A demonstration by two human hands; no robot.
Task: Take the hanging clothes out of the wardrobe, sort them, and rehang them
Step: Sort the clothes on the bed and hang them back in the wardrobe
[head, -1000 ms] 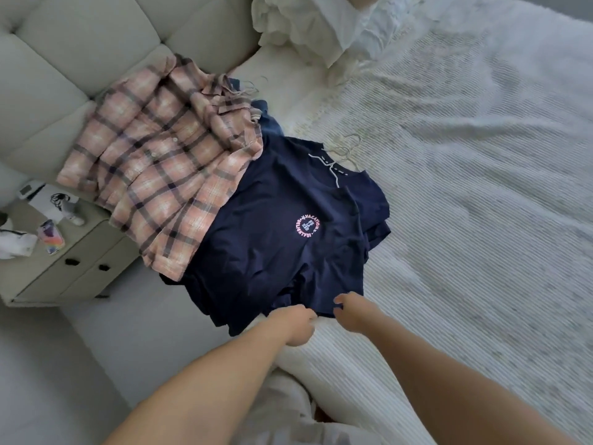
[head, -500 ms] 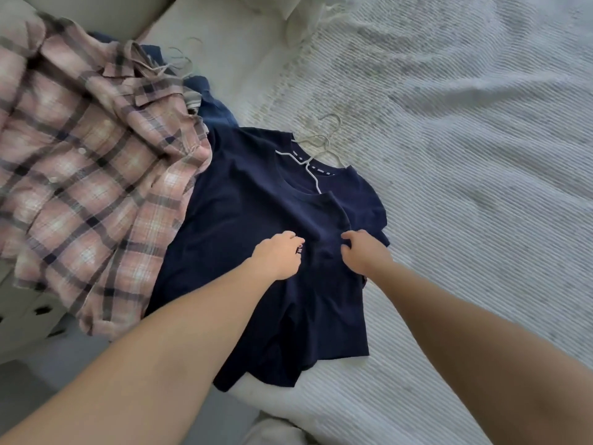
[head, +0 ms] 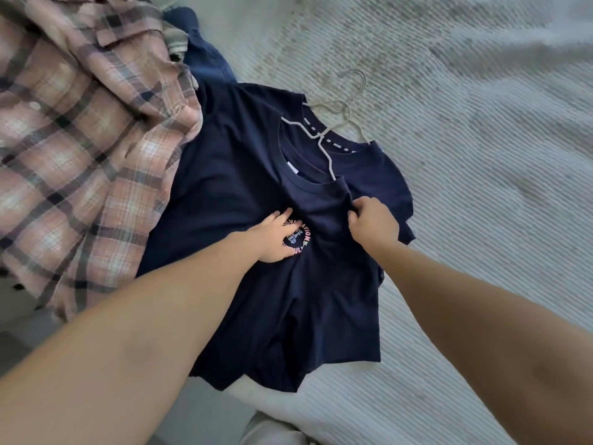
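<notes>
Head view, looking down over both bare forearms at a bed covered by a pale ribbed bedspread (head: 481, 155). A navy T-shirt (head: 244, 175) lies spread flat on it, front side up, its hem reaching the near edge of the bed. The left hand (head: 274, 237) rests on the chest of the shirt with fingers extended and laid flat, partly covering a round printed logo (head: 301, 240) of pink and blue letters. The right hand (head: 373, 224) is just to the right of the logo, its fingers curled and pinching a fold of the navy fabric below the collar, so the cloth bunches up toward the neckline. A white hanger (head: 333, 130) sits in the neck opening, its hook lying on the bedspread beyond the collar; a second hook shows beside it, and another navy layer (head: 382, 178) with a dashed neck tape lies beneath the top shirt, sticking out on the right. To the left a pink plaid shirt (head: 83, 149) lies crumpled, its edge overlapping the navy shirt's left side. Behind the plaid shirt's collar a piece of blue garment (head: 205, 59) shows, mostly covered.
</notes>
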